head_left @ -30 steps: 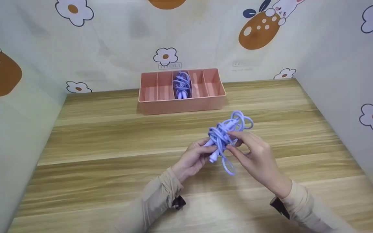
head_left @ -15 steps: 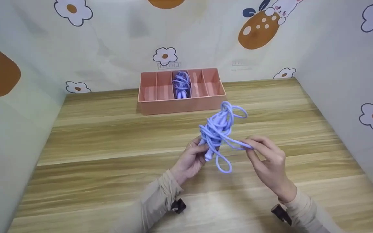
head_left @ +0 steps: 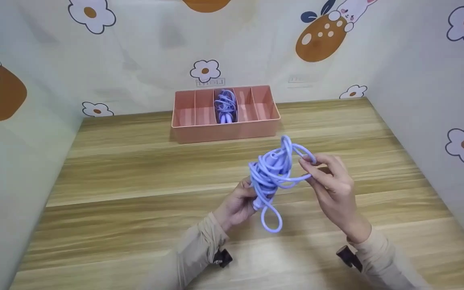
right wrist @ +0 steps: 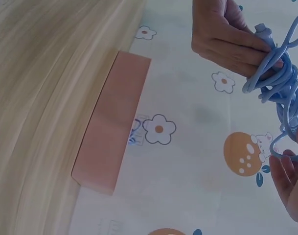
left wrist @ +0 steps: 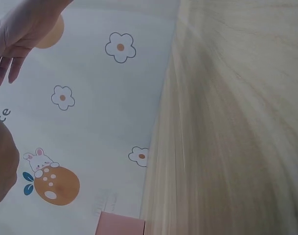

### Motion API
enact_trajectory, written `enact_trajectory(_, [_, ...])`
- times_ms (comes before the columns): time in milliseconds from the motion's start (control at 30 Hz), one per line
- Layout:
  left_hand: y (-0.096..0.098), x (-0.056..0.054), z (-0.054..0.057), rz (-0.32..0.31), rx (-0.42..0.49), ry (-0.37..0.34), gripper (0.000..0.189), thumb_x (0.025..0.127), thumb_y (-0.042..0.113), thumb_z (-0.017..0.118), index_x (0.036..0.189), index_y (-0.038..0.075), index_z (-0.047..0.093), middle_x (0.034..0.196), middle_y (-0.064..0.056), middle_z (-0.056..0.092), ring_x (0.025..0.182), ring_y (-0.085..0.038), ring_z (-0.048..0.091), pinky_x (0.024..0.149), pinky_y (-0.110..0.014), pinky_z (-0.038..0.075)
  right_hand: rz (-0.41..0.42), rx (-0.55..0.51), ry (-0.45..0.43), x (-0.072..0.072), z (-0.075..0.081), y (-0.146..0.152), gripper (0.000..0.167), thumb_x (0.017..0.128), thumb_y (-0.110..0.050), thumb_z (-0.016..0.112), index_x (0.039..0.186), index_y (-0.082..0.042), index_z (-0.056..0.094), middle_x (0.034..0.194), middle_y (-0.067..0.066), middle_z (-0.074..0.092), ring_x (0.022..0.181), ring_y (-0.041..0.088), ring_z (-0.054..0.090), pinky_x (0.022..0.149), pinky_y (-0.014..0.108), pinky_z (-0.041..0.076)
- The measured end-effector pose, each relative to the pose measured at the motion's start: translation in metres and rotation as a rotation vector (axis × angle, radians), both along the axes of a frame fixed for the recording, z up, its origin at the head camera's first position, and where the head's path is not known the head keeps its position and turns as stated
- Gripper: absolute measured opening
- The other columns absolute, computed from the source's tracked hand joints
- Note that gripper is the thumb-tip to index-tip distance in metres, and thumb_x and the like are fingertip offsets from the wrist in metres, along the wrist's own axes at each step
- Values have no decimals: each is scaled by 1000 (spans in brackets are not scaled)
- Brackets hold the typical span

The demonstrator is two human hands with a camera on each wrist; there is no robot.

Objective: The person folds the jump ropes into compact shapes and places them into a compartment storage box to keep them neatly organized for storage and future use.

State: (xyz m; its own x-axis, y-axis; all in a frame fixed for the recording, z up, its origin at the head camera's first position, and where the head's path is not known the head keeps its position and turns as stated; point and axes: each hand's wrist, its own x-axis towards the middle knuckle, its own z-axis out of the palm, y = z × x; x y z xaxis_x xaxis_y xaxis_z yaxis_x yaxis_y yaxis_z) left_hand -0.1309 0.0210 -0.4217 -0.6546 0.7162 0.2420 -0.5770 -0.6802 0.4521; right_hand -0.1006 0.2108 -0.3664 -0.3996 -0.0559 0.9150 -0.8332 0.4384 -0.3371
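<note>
A lavender-blue jump rope (head_left: 267, 171) is bundled above the table, its cord wound loosely round its handles. My left hand (head_left: 236, 205) grips the lower handle end, the thumb across it. To the right, my right hand (head_left: 334, 187) pinches cord loops drawn out from the bundle between thumb and fingers. One loose loop hangs below the bundle and another sticks up at its top. In the right wrist view the jump rope (right wrist: 281, 85) stretches between both hands. The left wrist view shows parts of the hands at its left edge, but not the rope.
A pink divided box (head_left: 228, 133) stands at the back of the wooden table (head_left: 135, 173), against the patterned wall (head_left: 143, 52). A second coiled jump rope (head_left: 226, 106) lies in its middle compartment. Side walls (head_left: 449, 112) flank the table.
My right hand has drawn cord out to the right, away from the bundle, then risen slightly with the loops. The bundle has tilted more upright, and its lower loop hangs further down.
</note>
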Motion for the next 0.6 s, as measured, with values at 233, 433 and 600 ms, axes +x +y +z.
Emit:
enact_trajectory(233, [4,2,-4,-36,-6,-22,20,74,2,66,92,11,67,90,-5,67,82,-14,62,77,-20,52,-23,-150,104,-2,2,-6,13,82,-9,65,84,1,72,73,13,63,73,16,58,68,14,48])
enact_trajectory(433, [7,3,-6,-25,-30,-59,25,71,2,69,94,11,66,92,-5,67,83,-14,63,81,-21,52,-127,-230,188,-7,-5,-10,8,78,-6,69,81,1,72,70,15,58,66,12,57,63,11,48])
enact_trajectory(600, [10,5,-8,-5,-18,-85,23,73,0,66,94,10,66,89,-6,68,80,-14,64,75,-20,54,-214,-271,168,-13,-17,-12,20,76,-7,72,91,5,68,70,17,57,64,12,55,62,12,48])
